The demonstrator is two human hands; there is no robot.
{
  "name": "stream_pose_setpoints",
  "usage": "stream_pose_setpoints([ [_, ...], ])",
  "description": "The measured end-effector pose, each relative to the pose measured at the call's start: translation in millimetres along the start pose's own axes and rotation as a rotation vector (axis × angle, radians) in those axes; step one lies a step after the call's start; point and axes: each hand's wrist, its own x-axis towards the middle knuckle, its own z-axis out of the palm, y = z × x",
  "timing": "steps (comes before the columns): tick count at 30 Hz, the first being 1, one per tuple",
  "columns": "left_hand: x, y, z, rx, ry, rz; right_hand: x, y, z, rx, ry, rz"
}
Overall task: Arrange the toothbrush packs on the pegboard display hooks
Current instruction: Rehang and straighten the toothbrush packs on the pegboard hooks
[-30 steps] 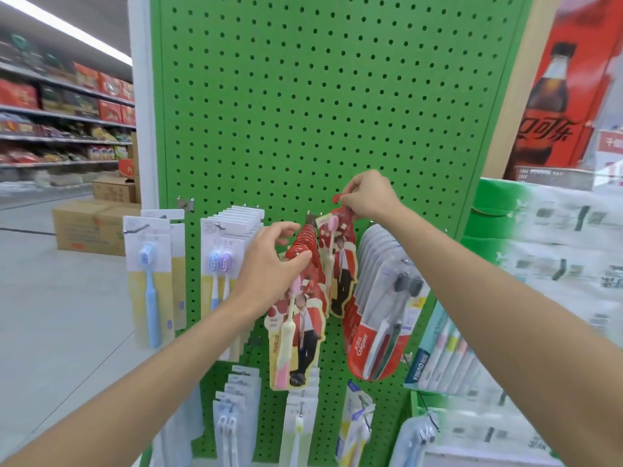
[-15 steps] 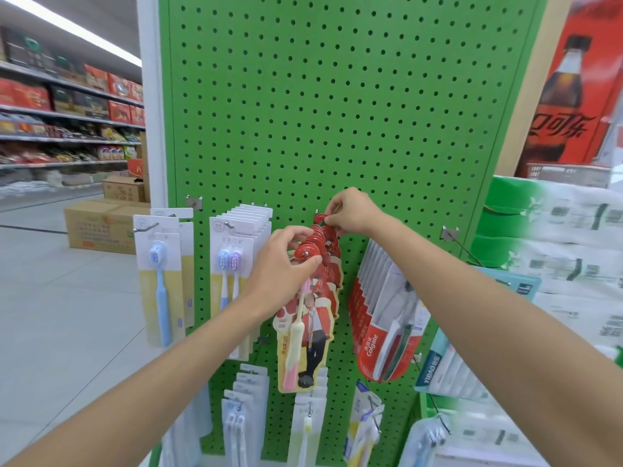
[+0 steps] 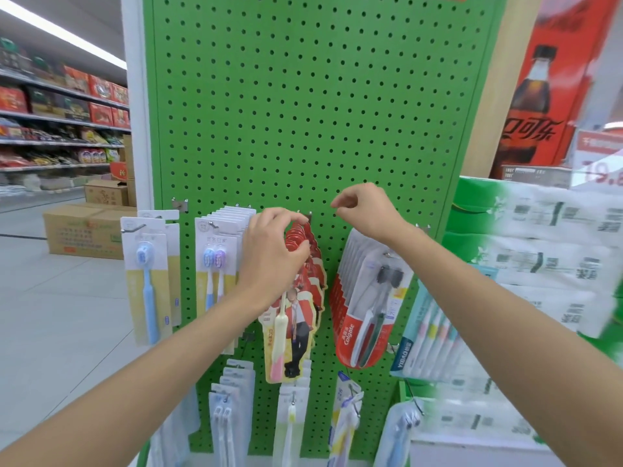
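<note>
A green pegboard carries hooks of toothbrush packs. A stack of red figure-shaped toothbrush packs hangs on the middle hook. My left hand grips the top of this stack, thumb and fingers pinched on the red cards. My right hand hovers just right of the hook, fingers loosely curled, holding nothing. Red Colgate packs hang below my right wrist. White twin-brush packs and a blue-brush pack hang to the left.
More white packs hang on the lower row. Pastel brush packs and stacked green tissue bundles stand at the right. Cardboard boxes sit on the aisle floor at left, store shelves behind them.
My right hand has let go of the red pack at the hook and lifted away to the right. My left hand has closed tighter on the top of the stack.
</note>
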Motion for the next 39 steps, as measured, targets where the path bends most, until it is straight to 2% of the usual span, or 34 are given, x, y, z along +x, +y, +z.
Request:
stream_pose_setpoints([
  [4,-4,28,10,-0.051,-0.05,0.069,-32,13,-24,0.006,0.062,0.029],
  [8,-13,49,31,-0.172,-0.175,0.003,-62,29,-40,0.037,0.122,0.099],
  [15,-16,60,64,-0.185,-0.275,-0.109,-94,45,-50,0.006,0.112,0.18],
  [21,-8,65,75,-0.155,-0.278,-0.156,-101,50,-45,-0.027,0.076,0.177],
  [31,-9,50,63,-0.378,-0.287,-0.357,-103,36,-40,0.135,0.143,0.138],
  [37,-28,40,40,-0.35,-0.257,-0.347,-115,14,-20,0.13,0.314,0.065],
  [39,-36,37,30,-0.344,-0.264,-0.337,-121,3,-8,0.127,0.325,0.025],
])
